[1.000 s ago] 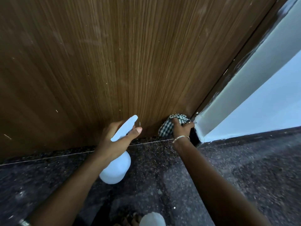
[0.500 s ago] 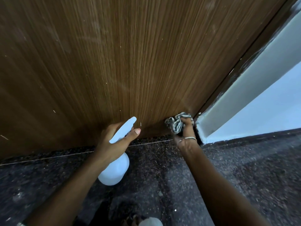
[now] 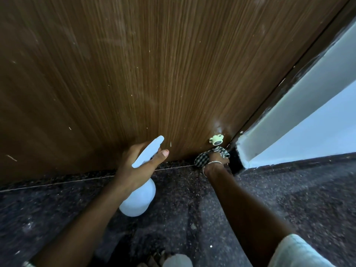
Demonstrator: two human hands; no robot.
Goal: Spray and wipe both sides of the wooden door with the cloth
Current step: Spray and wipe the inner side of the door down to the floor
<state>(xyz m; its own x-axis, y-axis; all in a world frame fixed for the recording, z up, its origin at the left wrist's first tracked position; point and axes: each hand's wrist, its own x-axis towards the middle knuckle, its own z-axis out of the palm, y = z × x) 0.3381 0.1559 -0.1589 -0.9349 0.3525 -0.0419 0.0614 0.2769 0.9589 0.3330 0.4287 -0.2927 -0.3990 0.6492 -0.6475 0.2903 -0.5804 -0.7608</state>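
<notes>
The wooden door [image 3: 154, 74] fills the upper part of the head view, its grain running down to a dark speckled stone floor [image 3: 192, 218], with small pale flecks scattered over the wood. The left hand [image 3: 134, 166] grips a white spray bottle [image 3: 141, 197] round the neck, fingers curled about it and the thumb lying along the side. The nozzle points up toward the door's lower part and the round body hangs below the palm, above the floor. The right hand [image 3: 216, 159] is down at the door's bottom right corner, holding a bunched checked cloth [image 3: 201, 159] against the lowest strip of wood, just where it meets the floor. The fingers are mostly hidden behind the wrist, which wears a thin bracelet [image 3: 212, 162]. Just above the cloth, a small pale green stopper [image 3: 216, 140] with a dark round face is fixed to the door. To the right of that corner run the dark door frame [image 3: 289, 79] and a pale wall [image 3: 312, 120]. A light sleeve [image 3: 292, 251] shows at the lower right edge.
</notes>
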